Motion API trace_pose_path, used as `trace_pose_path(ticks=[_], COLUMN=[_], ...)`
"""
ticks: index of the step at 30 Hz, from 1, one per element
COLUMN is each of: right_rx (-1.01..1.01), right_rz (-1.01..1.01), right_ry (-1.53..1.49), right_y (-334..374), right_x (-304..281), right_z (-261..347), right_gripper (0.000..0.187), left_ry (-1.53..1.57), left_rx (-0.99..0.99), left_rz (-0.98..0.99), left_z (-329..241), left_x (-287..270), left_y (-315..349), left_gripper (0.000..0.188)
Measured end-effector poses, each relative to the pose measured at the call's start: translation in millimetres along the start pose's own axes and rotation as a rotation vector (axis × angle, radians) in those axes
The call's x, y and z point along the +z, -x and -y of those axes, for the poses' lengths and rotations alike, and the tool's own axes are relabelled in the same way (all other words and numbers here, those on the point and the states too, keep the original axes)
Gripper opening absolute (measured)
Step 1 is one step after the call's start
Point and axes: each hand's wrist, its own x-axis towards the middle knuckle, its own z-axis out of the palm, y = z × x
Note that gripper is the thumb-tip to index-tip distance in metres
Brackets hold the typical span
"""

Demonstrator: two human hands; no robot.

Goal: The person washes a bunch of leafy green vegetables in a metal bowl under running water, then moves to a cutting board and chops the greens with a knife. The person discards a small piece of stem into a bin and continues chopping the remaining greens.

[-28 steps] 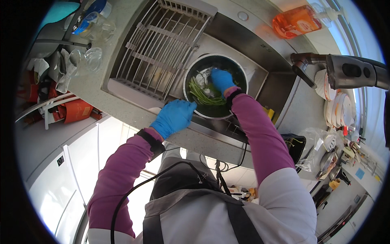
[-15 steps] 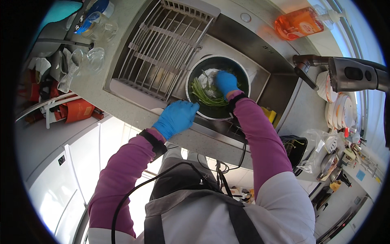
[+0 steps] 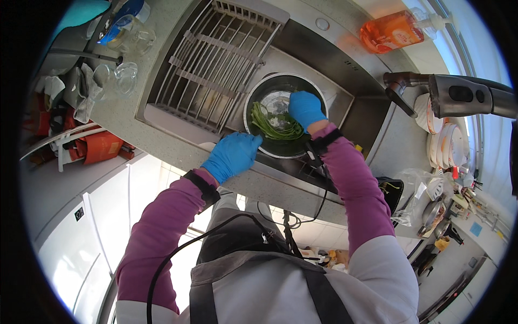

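A round metal pot (image 3: 285, 156) stands in the sink, holding water and a bundle of long green vegetable stems (image 3: 270, 127) bunched along its left and near side. My left hand (image 3: 233, 155), in a blue glove, has its fingers closed on the pot's left rim. Inside the pot, toward its right wall, my blue-gloved right hand (image 3: 306, 109) is curled with the knuckles up. Its fingertips are hidden underneath, so what they hold, if anything, does not show. The stems lie to the left of this hand.
A metal drying rack (image 3: 216, 67) spans the sink's left part. The faucet (image 3: 453, 94) reaches in from the right, near stacked bowls (image 3: 445, 146). An orange soap bottle (image 3: 391, 33) stands behind the sink. Glass jars (image 3: 125, 78) sit on the left counter. A cable (image 3: 324, 202) hangs at the front edge.
My right hand has shifted slightly right and drawn back from the stems, baring more water in the pot's middle. The left hand stays at the rim.
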Motion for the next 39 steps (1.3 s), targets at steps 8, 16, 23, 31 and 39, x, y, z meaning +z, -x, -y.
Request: trace_pose_path(ticks=[8,16,23,31,39], right_rx=[-0.409,-0.33,-0.229,-0.403,-0.167], right_rz=[-0.385,-0.559,0.011,0.127,-0.215], right_ry=[-0.393,-0.559,-0.309,-0.138,-0.226], right_y=[0,-23,0,10,-9], right_x=[-105,-74,25,113,98], right_z=[80,87,21,51,41], right_gripper=[0.022,0.022,0.043,0.055,0.044], left_ry=[0.009,-0.016,0.028,0.026,0.037], left_rx=[0.02,0.016,-0.007,0.003,-0.01], left_rz=[-0.01,-0.05,0.013,-0.036,0.026], left_z=[1,3,3,4,3], left_x=[1,5,2,5,2], left_y=[1,3,0,2,0], left_gripper=[0.032,0.029,0.029,0.031,0.03])
